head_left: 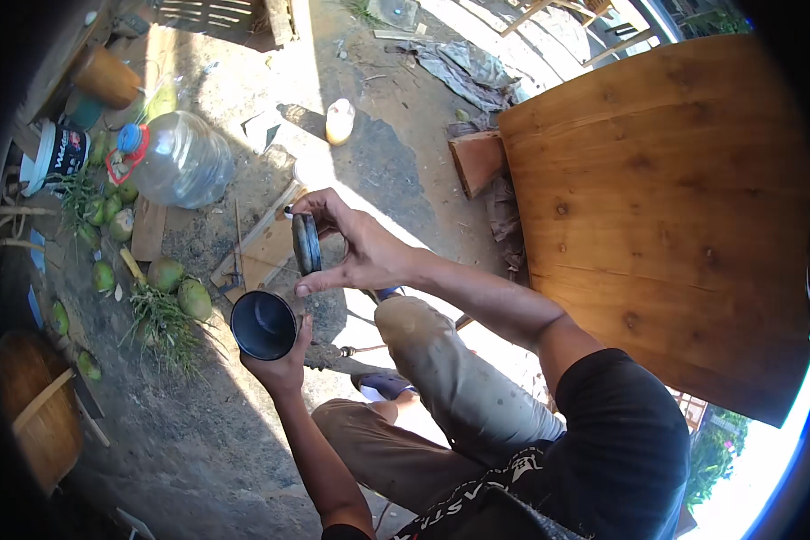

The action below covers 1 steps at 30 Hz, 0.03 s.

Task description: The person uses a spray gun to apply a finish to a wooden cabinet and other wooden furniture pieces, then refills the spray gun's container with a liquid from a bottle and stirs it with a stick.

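Observation:
My left hand [282, 367] is wrapped round a black, cup-like round container [263, 326]. Its mouth faces up and its inside looks dark. Just above and to the right of it, my right hand [355, 247] grips a dark, worn round lid [306, 244] by its edge, thumb below and fingers on top. The lid is tilted up on its side and stays apart from the container. Whether anything lies inside the container is too dark to make out.
Green coconuts [193, 299] and a large clear water bottle [187, 162] lie at the left, near a white bucket [56, 157]. A wooden board [265, 247] lies beyond my hands. Farther off stands a pale jar [339, 121]. A big varnished wooden panel [666, 216] rises at the right.

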Tool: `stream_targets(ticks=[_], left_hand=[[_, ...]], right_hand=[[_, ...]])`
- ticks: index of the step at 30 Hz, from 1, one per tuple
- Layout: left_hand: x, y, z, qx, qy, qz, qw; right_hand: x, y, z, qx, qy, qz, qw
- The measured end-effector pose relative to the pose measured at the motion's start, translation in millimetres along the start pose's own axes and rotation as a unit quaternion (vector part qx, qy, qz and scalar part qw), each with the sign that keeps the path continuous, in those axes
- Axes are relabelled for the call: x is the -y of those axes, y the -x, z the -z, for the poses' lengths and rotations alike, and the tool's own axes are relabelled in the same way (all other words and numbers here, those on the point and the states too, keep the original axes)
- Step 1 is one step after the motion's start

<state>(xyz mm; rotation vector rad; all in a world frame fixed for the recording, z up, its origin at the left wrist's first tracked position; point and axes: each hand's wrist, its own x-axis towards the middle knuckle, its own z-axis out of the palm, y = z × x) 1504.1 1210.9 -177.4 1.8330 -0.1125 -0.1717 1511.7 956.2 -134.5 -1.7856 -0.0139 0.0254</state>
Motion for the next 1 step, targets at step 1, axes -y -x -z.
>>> stream_targets(ticks=[1], left_hand=[[-17.2, -2.3, -7.0, 0.044, -0.025, -0.03, 0.998]], right_hand=[[40.6, 10.8, 18.2, -0.048, -0.068, 0.026, 0.996]])
